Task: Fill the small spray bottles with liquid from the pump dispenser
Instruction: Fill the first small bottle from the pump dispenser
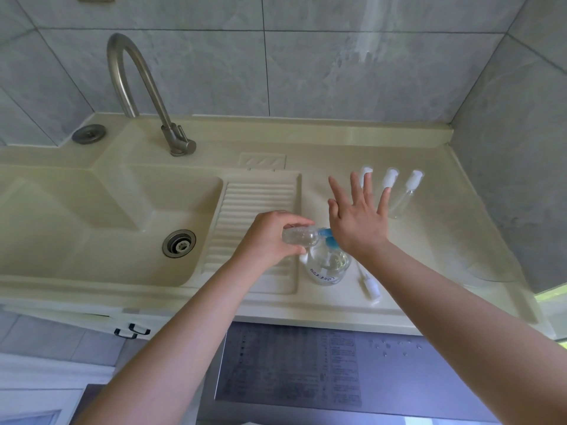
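A clear pump dispenser (328,265) with a blue pump head (329,237) stands on the cream counter beside the washboard. My left hand (270,240) grips a small clear bottle (299,235), held sideways with its open mouth at the blue nozzle. My right hand (357,216) has its fingers spread flat, the heel of the palm over the pump head. Three small spray bottles with white caps stand behind my right hand; the right one (405,194) is fully visible, the others are partly hidden by my fingers. A loose white spray top (369,285) lies on the counter right of the dispenser.
A cream sink (92,216) with a metal drain lies to the left, its ribbed washboard (254,207) beside it. A curved steel tap (138,87) rises at the back. Grey tiled walls close in behind and on the right. A washing machine top (306,369) sits below the counter edge.
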`<state>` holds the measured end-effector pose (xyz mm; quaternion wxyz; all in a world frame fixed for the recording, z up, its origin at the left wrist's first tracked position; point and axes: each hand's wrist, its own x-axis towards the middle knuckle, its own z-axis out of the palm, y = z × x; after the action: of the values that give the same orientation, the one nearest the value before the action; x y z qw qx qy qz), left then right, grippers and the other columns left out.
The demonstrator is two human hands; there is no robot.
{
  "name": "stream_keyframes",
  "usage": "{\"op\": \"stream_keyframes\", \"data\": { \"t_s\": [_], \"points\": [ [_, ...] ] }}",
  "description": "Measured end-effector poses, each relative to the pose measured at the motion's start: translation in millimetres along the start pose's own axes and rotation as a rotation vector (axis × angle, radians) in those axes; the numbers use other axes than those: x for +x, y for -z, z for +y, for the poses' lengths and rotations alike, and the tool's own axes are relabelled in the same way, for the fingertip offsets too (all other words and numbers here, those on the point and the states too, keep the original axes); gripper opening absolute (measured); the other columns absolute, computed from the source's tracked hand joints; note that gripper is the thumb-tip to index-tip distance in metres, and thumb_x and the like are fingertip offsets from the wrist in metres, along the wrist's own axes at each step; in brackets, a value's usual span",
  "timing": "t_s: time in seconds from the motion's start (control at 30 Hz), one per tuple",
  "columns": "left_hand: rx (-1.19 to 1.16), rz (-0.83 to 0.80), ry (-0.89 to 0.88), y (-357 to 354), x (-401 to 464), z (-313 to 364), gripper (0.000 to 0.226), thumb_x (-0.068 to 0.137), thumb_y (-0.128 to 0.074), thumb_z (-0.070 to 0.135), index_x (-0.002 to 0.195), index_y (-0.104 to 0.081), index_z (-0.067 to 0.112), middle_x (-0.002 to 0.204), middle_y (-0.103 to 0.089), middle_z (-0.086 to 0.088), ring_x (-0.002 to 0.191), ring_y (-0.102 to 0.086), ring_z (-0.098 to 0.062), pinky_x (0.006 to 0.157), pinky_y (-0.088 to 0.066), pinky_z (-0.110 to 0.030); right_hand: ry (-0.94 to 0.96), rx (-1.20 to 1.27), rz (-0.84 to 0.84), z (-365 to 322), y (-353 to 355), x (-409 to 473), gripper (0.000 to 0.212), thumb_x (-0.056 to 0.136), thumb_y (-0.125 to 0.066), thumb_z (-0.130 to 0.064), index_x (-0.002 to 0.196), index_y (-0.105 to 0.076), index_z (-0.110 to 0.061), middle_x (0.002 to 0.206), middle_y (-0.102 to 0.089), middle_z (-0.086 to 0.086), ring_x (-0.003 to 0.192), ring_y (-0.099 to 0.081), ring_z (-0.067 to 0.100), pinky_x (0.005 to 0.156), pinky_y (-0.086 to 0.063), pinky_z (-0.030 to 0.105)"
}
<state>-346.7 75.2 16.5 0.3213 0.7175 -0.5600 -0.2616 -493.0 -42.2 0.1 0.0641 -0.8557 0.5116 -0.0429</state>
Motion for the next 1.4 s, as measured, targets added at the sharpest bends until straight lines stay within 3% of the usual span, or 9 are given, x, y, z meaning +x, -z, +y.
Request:
{"op": "stream_keyframes", "data": {
  "t_s": [0.2,0.37,0.97,1.1,1.4],
  "points": [
    [-0.022,0.011,-0.001,2.0,-1.0,0.6,0.058,0.065,-0.088,0.009,0.116,-0.071,0.031,0.101,-0.064,0.023,0.091,-0.052,0.018,0.081,-0.034,0.005,-0.006,-0.040,0.054,-0.8,16.6,3.4,0.057,0.105,-0.013,-0.048,0.159,0.005,-0.038,0.168,0.006,0.009,0.152,0.020,0.030,0.118,0.015,0.060],
    [-0.030,0.012,-0.012,3.4,-1.5,1.3,0.058,0.066,-0.087,0.009,0.118,-0.071,0.030,0.106,-0.066,0.018,0.094,-0.057,0.008,0.082,-0.034,0.005,-0.011,-0.009,0.049,-3.2,21.6,4.1,0.057,0.106,-0.015,-0.048,0.159,0.004,-0.038,0.168,0.005,0.009,0.152,0.020,0.030,0.117,0.015,0.060],
    [-0.006,-0.014,-0.014,3.7,-0.6,3.9,0.059,0.066,-0.088,0.009,0.119,-0.071,0.030,0.110,-0.069,0.009,0.099,-0.060,-0.002,0.081,-0.033,0.006,-0.036,0.023,0.005,3.3,7.5,0.0,0.055,0.106,-0.013,-0.045,0.159,0.001,-0.040,0.168,0.006,0.010,0.152,0.021,0.029,0.118,0.014,0.061],
    [-0.010,-0.006,-0.011,3.8,-0.6,5.4,0.059,0.066,-0.088,0.009,0.119,-0.071,0.030,0.109,-0.068,0.011,0.098,-0.059,-0.001,0.080,-0.033,0.007,-0.032,-0.003,0.059,2.7,15.9,2.7,0.059,0.105,-0.013,-0.052,0.159,0.006,-0.036,0.168,0.008,0.010,0.152,0.021,0.030,0.118,0.015,0.061],
    [0.001,-0.003,-0.010,2.8,-2.2,4.1,0.059,0.066,-0.088,0.010,0.118,-0.070,0.033,0.104,-0.067,0.014,0.092,-0.057,0.007,0.079,-0.034,0.005,0.015,-0.044,0.080,0.4,7.5,-2.8,0.058,0.105,-0.016,-0.047,0.159,0.001,-0.036,0.168,0.006,0.011,0.152,0.019,0.031,0.118,0.013,0.062]
  ]
}}
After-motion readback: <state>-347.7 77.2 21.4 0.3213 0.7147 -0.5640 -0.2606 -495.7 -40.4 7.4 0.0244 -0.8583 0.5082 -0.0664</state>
